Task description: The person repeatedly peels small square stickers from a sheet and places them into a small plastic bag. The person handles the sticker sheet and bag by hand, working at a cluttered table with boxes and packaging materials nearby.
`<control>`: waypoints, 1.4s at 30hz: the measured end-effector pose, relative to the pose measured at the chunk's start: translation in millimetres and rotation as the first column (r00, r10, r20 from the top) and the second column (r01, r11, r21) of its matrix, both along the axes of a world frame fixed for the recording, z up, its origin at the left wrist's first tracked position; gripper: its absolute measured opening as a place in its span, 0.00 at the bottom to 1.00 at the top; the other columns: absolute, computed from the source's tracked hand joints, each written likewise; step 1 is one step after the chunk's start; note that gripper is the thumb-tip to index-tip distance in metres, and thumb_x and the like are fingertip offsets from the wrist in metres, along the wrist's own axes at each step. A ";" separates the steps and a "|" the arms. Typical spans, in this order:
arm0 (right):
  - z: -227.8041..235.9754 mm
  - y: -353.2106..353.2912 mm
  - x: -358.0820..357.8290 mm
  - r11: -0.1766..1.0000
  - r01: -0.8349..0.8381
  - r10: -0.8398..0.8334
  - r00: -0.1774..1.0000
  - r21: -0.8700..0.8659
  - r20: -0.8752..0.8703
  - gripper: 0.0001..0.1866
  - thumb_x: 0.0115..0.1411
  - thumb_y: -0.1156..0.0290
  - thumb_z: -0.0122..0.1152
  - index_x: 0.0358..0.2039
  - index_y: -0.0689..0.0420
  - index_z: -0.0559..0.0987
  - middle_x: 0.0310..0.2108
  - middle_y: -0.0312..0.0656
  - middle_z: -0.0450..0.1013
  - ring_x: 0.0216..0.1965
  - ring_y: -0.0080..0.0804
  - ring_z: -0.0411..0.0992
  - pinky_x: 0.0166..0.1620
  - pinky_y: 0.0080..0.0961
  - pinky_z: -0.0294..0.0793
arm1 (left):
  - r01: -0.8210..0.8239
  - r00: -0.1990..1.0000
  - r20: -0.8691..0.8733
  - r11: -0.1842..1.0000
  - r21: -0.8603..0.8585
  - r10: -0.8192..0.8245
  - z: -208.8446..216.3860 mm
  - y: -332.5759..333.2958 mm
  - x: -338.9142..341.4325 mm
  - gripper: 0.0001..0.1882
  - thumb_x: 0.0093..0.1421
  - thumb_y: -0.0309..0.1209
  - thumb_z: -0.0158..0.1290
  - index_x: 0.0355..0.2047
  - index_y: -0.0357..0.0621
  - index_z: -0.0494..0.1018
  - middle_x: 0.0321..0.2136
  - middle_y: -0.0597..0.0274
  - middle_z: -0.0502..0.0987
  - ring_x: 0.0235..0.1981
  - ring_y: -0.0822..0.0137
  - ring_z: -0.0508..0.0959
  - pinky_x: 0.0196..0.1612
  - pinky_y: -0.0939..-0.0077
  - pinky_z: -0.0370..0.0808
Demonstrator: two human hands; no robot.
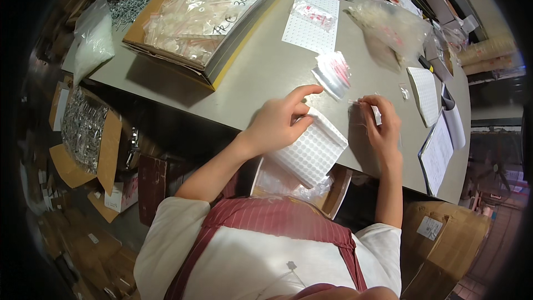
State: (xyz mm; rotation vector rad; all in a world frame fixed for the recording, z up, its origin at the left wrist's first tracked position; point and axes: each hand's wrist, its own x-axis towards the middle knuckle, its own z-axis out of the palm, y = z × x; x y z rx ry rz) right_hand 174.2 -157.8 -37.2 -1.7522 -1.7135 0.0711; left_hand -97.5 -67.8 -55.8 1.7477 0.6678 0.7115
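Observation:
My left hand (277, 122) grips a white sheet of round pale stickers (319, 147) by its upper left side. The thumb lies over the sheet, and the index finger reaches out past its far corner. The sheet sticks out over the table's front edge. To its right, my right hand (383, 119) pinches a small clear plastic bag (355, 112) just above the tabletop; its contents are hard to make out. Beyond both hands lies a fanned stack of clear zip bags (333, 75) with red marks.
A large carton (205, 75) of filled small bags stands at the far left, near a bulging white bag (94, 36). Another dotted sheet (297, 30), a big clear bag (394, 28) and a clipboard (436, 147) lie farther out. Below the sheet is an open drawer (337, 200).

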 end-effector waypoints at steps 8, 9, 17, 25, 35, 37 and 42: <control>-5.9 2.7 3.7 0.964 -0.227 0.162 0.914 0.139 0.371 0.10 0.55 0.83 0.68 0.37 0.59 0.78 0.37 0.43 0.80 0.45 0.44 0.78 0.54 0.41 0.76 | -0.018 1.000 0.025 1.000 0.002 0.018 1.8 1.1 2.1 0.30 0.61 0.23 0.61 0.64 0.47 0.72 0.24 0.62 0.80 0.27 0.74 0.75 0.40 0.76 0.76; -7.4 0.6 3.5 0.962 -0.230 0.161 0.913 0.146 0.374 0.11 0.55 0.83 0.68 0.37 0.59 0.78 0.37 0.43 0.80 0.45 0.44 0.78 0.54 0.41 0.76 | -0.018 1.000 0.016 1.000 0.000 0.018 2.3 1.0 1.4 0.29 0.61 0.23 0.61 0.64 0.47 0.72 0.24 0.62 0.81 0.27 0.75 0.75 0.40 0.76 0.76; 6.8 -20.6 4.3 0.973 -0.222 0.231 0.907 -0.065 0.353 0.09 0.56 0.82 0.68 0.39 0.60 0.82 0.48 0.42 0.81 0.51 0.42 0.78 0.61 0.45 0.73 | -0.015 0.999 0.033 1.000 -0.012 0.015 -0.2 0.2 1.7 0.27 0.61 0.22 0.60 0.62 0.47 0.74 0.24 0.65 0.80 0.29 0.79 0.74 0.41 0.79 0.75; 31.7 -26.0 -25.7 0.986 -0.169 0.167 0.979 0.011 0.119 0.13 0.60 0.76 0.70 0.46 0.60 0.83 0.48 0.46 0.81 0.52 0.45 0.78 0.62 0.44 0.72 | -0.050 0.994 0.095 0.999 -0.020 0.051 -1.6 4.4 0.8 0.29 0.61 0.21 0.59 0.64 0.41 0.71 0.25 0.69 0.80 0.29 0.81 0.73 0.39 0.82 0.71; 22.5 -14.0 -67.3 0.992 -0.125 0.122 0.963 0.003 -0.242 0.10 0.62 0.80 0.70 0.44 0.63 0.82 0.40 0.44 0.81 0.42 0.35 0.79 0.47 0.27 0.77 | 0.238 0.912 0.405 0.882 -0.407 -0.059 4.6 9.5 -7.5 0.27 0.64 0.21 0.60 0.64 0.38 0.71 0.40 0.67 0.83 0.39 0.79 0.78 0.43 0.83 0.73; 22.4 -11.4 -74.8 0.987 -0.153 0.160 0.948 0.046 -0.277 0.10 0.60 0.80 0.70 0.42 0.62 0.82 0.40 0.44 0.81 0.41 0.38 0.79 0.47 0.29 0.77 | 0.251 0.936 0.327 0.896 -0.366 -0.128 -2.0 9.4 -6.0 0.23 0.64 0.22 0.61 0.60 0.38 0.74 0.42 0.65 0.84 0.43 0.78 0.79 0.47 0.81 0.75; 17.1 -4.9 -81.0 0.980 -0.166 0.189 0.950 0.112 -0.247 0.10 0.60 0.81 0.70 0.42 0.63 0.82 0.39 0.44 0.81 0.41 0.37 0.79 0.47 0.30 0.77 | 0.133 0.978 0.200 0.919 -0.372 -0.061 -4.8 5.8 -0.4 0.11 0.65 0.23 0.63 0.47 0.35 0.84 0.40 0.63 0.87 0.40 0.76 0.83 0.45 0.79 0.79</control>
